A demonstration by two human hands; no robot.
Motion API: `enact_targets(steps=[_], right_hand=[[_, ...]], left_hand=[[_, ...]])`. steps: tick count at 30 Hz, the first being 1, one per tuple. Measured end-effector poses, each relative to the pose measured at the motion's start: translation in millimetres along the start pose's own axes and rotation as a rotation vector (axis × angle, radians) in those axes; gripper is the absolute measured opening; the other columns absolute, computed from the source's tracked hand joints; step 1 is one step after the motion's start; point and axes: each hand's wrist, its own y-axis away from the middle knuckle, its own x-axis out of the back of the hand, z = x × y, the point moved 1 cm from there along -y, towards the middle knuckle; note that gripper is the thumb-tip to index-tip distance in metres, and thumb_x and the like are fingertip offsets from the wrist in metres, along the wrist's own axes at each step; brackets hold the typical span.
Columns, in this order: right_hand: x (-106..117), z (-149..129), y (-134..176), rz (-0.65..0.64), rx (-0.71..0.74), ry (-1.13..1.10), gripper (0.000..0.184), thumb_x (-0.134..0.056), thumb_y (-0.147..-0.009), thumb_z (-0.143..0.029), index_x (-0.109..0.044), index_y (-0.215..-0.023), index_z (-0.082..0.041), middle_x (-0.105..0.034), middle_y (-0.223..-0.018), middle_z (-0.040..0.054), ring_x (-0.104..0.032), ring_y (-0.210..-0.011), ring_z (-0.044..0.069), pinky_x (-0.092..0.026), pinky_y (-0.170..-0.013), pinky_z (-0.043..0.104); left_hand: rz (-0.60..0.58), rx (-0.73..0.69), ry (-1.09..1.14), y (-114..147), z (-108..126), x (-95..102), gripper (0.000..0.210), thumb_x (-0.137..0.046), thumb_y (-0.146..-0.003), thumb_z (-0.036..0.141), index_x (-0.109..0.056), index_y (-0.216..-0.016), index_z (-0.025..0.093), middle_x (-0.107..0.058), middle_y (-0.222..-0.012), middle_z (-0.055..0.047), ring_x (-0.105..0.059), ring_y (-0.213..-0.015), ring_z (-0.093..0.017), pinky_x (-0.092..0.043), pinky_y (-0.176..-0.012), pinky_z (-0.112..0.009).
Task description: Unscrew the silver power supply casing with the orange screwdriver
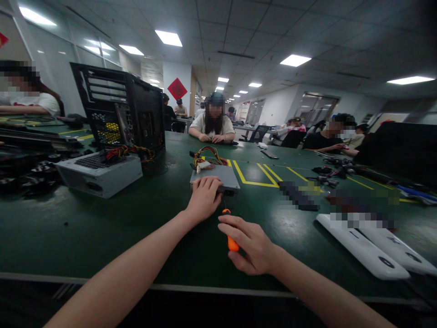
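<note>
The right hand (251, 243) grips a screwdriver (233, 244), apparently for screw work on the metal box (228, 173) under the spread left hand (204, 199), next needing steady alignment.

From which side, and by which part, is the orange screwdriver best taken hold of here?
The screwdriver is probably best gripped by its thick orange handle, from the near right side, as the right hand does. Its thin shaft points away from the person, toward the metal box under the left hand, so the handle is the easier end to reach.
</note>
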Motion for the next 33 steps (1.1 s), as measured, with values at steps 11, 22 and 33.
enact_targets(steps=[11, 22, 33], right_hand=[[-0.5, 2.2, 0.7, 0.173, -0.062, -0.137, 0.040, -0.049, -0.082, -0.039, -0.038, -0.109, -0.012, -0.059, -0.101, 0.0181, -0.060, -0.095, 0.021, -0.053, -0.069, 0.029], [2.6, 4.0, 0.9, 0.254, -0.085, -0.110, 0.039, -0.053, -0.079, -0.044, -0.039, -0.103, -0.017, -0.061, -0.096, 0.0135, -0.064, -0.081, 0.018, -0.053, -0.061, 0.027], [2.8, 6.2, 4.0, 0.234, -0.058, -0.014, 0.033, -0.051, -0.080, -0.037, -0.042, -0.103, -0.015, -0.062, -0.094, 0.0130, -0.063, -0.084, 0.019, -0.053, -0.062, 0.027]], left_hand=[[-0.001, 0.005, -0.006, 0.4, -1.1, -2.4, 0.023, -0.050, -0.078, 0.021, -0.051, -0.101, 0.020, -0.054, -0.113, -0.006, -0.045, -0.105, -0.022, -0.029, -0.088, -0.039], [-0.008, -0.009, -0.009, -1.0, 1.3, 0.3, 0.025, -0.048, -0.079, 0.020, -0.050, -0.104, 0.020, -0.054, -0.113, -0.006, -0.045, -0.104, -0.022, -0.028, -0.088, -0.039], [-0.003, -0.002, -0.009, -1.2, 1.2, -1.8, 0.025, -0.049, -0.078, 0.020, -0.050, -0.104, 0.020, -0.054, -0.113, -0.007, -0.045, -0.105, -0.023, -0.029, -0.088, -0.039]])
